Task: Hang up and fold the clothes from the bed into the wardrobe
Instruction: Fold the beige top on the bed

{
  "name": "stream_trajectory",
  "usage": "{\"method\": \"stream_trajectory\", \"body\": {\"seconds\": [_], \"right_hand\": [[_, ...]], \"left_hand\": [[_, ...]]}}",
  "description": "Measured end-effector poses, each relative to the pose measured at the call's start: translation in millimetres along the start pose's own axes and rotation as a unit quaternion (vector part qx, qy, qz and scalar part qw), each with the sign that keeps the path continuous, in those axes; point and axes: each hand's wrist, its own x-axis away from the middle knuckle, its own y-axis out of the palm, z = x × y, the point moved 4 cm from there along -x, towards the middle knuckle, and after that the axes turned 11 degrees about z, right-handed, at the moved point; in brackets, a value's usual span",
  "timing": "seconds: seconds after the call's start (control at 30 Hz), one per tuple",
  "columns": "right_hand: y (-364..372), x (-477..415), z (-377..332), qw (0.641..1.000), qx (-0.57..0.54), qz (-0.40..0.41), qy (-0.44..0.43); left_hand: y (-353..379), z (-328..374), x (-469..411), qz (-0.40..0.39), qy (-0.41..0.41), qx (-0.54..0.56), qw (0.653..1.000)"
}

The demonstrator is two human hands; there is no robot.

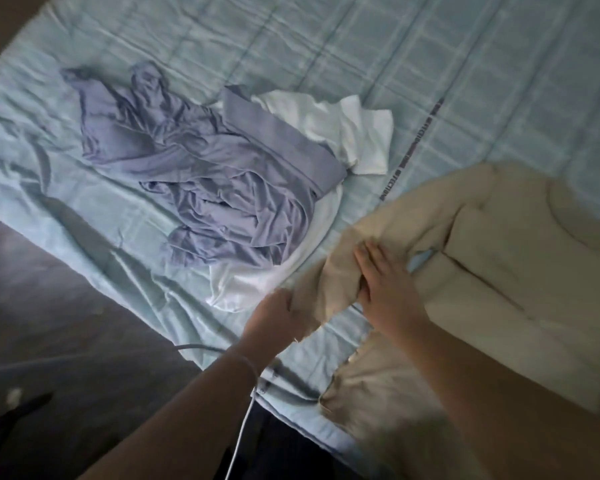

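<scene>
Folding is judged the step in hand. The beige top (pixel 499 268) lies at the near right edge of the bed (pixel 430 64). The left hand (pixel 279 311) pinches its sleeve end, and the right hand (pixel 387 277) presses flat mid-sleeve. The sleeve's long axis runs leftward from the body, so the left hand is nearer the free end.

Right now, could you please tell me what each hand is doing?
Left hand: closed, gripping an edge of the beige garment.
Right hand: open, fingers straight, pressing flat on the beige garment.
</scene>
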Motion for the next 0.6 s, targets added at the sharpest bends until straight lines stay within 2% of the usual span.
{"method": "stream_trajectory", "body": {"seconds": [0.07,0.17,0.33,0.5,0.6], "right_hand": [[0,0,0,1.0,0.0,-0.016,0.009],[2,-2,-3,0.999,-0.006,-0.03,0.025],[-5,-5,-15,0.998,-0.005,-0.021,0.059],[-25,-12,-35,0.994,-0.021,0.052,0.091],[-35,-24,-46,0.989,-0.048,0.104,0.095]], "left_hand": [[-2,7,0,-0.037,-0.009,0.091,0.995],[-14,17,-3,-0.051,-0.025,0.224,0.973],[-55,37,1,-0.058,0.01,0.33,0.942],[-105,67,8,-0.057,0.117,0.434,0.892],[-135,81,10,-0.02,0.18,0.424,0.887]]}}
